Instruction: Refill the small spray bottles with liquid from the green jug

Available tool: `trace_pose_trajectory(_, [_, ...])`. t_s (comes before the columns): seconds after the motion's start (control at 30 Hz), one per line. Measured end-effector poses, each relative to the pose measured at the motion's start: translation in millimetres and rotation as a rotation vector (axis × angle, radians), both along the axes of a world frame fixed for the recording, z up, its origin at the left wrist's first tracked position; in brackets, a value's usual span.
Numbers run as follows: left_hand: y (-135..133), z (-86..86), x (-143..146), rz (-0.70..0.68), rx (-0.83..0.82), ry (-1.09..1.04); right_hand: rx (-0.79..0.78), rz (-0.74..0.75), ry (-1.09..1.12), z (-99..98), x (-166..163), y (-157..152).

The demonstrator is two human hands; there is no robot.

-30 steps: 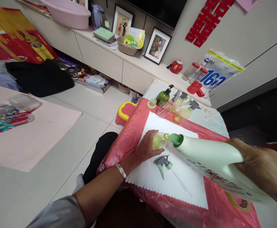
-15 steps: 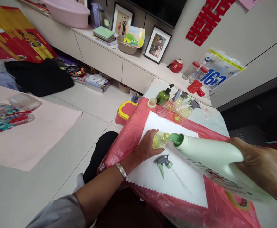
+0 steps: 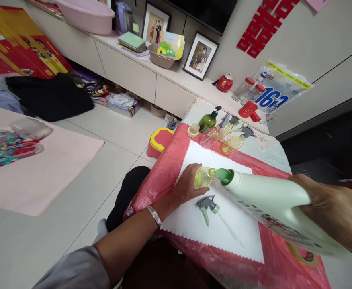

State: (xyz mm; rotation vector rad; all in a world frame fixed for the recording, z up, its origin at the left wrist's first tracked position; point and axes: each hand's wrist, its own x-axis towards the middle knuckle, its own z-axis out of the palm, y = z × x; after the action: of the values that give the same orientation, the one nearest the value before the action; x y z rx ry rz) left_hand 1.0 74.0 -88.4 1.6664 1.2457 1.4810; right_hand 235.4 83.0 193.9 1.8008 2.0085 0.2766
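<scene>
My left hand (image 3: 191,182) is wrapped round a small clear yellowish bottle (image 3: 204,177) with an uncapped neck, above a white scalloped sheet (image 3: 224,224). With my right hand (image 3: 326,204) I grip the handle of a large pale green jug (image 3: 269,192), tilted with its green spout (image 3: 225,176) at the bottle's mouth. Whether liquid is flowing is too fine to see. A grey and green trigger spray head (image 3: 207,205) with a thin dip tube lies on the sheet, just below my left hand.
Behind the sheet stand a green pump bottle (image 3: 208,120), clear spray bottles (image 3: 234,143) and a round cap (image 3: 193,130). Red plastic film (image 3: 154,180) covers the table. A tape roll (image 3: 301,253) lies at right. A yellow-topped stool (image 3: 160,140) stands beyond the left edge.
</scene>
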Motion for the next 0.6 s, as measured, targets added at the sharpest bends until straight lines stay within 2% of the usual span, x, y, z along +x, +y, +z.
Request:
trace_pose_trajectory(0.23, [0.1, 0.4, -0.1, -0.007, 0.007, 0.004, -0.141, -0.092, -0.094, 4.7, -6.1, 0.5])
trace_pose_trajectory(0.6, [1.0, -4.3, -0.4, -0.023, -0.009, 0.005, -0.122, -0.067, -0.081, 5.1, -5.0, 0.2])
